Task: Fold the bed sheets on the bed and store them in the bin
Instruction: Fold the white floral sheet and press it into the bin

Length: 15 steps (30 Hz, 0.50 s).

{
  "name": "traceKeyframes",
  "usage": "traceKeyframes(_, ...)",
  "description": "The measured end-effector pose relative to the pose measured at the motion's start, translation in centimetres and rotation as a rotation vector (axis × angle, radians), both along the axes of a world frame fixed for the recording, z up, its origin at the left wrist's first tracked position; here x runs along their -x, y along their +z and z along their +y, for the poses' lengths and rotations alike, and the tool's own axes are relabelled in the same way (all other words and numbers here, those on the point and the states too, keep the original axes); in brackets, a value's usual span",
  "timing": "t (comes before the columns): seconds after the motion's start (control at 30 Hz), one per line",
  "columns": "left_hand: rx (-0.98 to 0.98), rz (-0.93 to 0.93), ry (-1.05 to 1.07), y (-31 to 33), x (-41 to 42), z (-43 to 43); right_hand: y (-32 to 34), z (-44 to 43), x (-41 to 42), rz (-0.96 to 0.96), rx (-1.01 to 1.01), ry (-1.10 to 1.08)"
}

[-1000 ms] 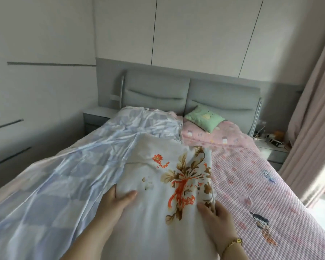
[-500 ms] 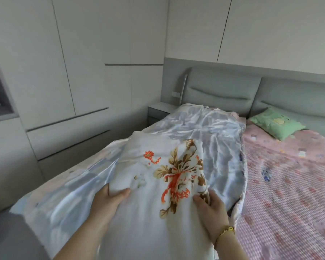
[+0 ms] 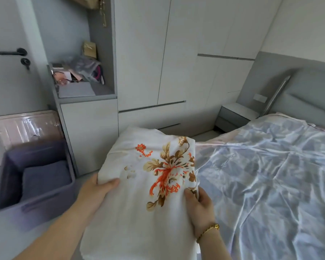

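A folded white sheet with an orange and brown flower print (image 3: 143,199) hangs in the air between the bed and the floor, held from both sides. My left hand (image 3: 96,192) grips its left edge, thumb on top. My right hand (image 3: 201,207), with a gold bracelet at the wrist, grips the right edge by the flower. A purple bin (image 3: 9,186) stands on the floor at the lower left, with a folded purple cloth (image 3: 45,179) inside. A shiny blue checked sheet (image 3: 266,175) lies spread on the bed at the right.
Behind the bin leans its pink lid (image 3: 26,126) against the wall. A grey cabinet (image 3: 90,132) with a cluttered open shelf stands beside the bin. White wardrobe doors (image 3: 163,62), a door with a black handle (image 3: 12,52) and a grey nightstand (image 3: 235,117) line the back.
The view has swung left from the bed toward the wardrobe and floor. Both hands have carried the folded flower sheet off the bed to the left, and the purple bin has come into view.
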<state>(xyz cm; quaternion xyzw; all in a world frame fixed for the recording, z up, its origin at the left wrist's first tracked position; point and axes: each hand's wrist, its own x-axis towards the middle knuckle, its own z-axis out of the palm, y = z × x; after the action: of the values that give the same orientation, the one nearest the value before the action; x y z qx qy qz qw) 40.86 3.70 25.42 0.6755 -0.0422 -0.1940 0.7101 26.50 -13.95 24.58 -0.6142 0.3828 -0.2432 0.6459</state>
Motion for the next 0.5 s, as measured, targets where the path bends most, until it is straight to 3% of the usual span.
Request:
traceKeyframes(0.27, 0.038, 0.125, 0.144, -3.2, -13.7, 5.3, -1.2, 3.3, -16.6, 0.051, -0.041, 0.15)
traceKeyframes(0.5, -0.05, 0.157, 0.289, -4.7, -28.2, 7.4, -4.3, 4.0, -34.2, 0.096, -0.064, 0.28)
